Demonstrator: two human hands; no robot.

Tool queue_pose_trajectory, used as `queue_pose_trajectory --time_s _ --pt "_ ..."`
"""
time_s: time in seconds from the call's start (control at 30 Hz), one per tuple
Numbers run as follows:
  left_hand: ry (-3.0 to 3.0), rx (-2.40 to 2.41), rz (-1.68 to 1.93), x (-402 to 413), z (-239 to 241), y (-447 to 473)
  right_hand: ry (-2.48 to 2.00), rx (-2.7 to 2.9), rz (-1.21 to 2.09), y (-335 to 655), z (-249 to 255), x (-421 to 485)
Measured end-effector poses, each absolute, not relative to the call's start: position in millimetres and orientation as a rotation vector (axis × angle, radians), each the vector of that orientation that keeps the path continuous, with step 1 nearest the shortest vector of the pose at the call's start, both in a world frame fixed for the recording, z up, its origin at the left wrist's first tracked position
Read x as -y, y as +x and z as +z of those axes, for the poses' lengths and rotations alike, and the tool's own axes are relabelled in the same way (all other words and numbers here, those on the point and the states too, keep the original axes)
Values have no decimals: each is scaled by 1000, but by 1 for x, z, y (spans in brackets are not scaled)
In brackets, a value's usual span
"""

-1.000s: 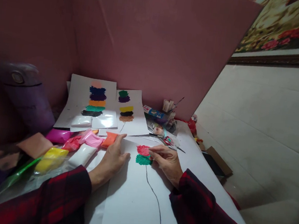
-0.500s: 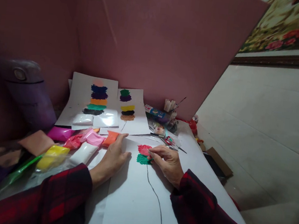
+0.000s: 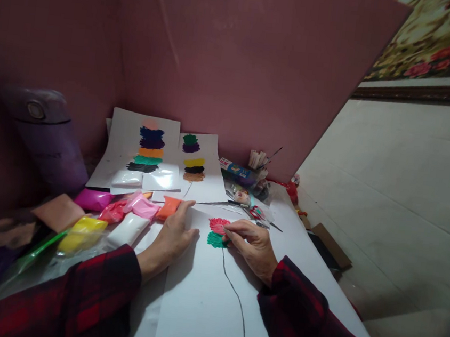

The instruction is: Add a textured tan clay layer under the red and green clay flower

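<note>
A white sheet of paper point(image 3: 198, 305) lies in front of me with a thin black line running up to a red patch point(image 3: 218, 224) above a green patch point(image 3: 215, 239) of clay. My right hand point(image 3: 251, 245) has its fingers curled together, fingertips pressing at the right edge of the green patch. My left hand point(image 3: 173, 235) rests flat on the paper's left edge, fingers stretched out, beside an orange clay packet point(image 3: 168, 207).
Clay packets lie at left: yellow point(image 3: 82, 233), white point(image 3: 127, 230), pink point(image 3: 141, 207), magenta point(image 3: 93, 199). Two sheets with stacked colour patches point(image 3: 149, 150) lean at the pink wall. A purple flask point(image 3: 45, 139) stands far left. Small tools and tubes point(image 3: 247, 184) clutter the back right; the table edge drops right.
My right fingertips have shifted slightly over the green patch. The left hand stays put on the paper. The view has drifted a little.
</note>
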State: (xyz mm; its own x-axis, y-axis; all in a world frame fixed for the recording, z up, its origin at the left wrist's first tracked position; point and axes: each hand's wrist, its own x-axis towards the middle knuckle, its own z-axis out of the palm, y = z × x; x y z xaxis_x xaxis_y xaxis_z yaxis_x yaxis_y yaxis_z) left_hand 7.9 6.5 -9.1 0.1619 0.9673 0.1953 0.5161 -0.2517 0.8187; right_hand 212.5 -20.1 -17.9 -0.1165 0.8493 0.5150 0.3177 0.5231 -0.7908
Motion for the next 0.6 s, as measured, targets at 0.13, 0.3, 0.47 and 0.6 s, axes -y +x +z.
queue_pose_trajectory --time_s 0.13,0.3,0.47,0.6 --pt "1867 -1393 992 -8 -11 8 -987 1666 664 211 -18 20" --pt "1871 -1402 984 -9 -12 9 -976 1654 696 211 -18 20" --pt "1888 -1384 1008 -9 -13 8 -953 1654 733 212 -21 18" --pt "1899 -1373 1010 -9 -14 8 -955 1657 755 213 -21 18"
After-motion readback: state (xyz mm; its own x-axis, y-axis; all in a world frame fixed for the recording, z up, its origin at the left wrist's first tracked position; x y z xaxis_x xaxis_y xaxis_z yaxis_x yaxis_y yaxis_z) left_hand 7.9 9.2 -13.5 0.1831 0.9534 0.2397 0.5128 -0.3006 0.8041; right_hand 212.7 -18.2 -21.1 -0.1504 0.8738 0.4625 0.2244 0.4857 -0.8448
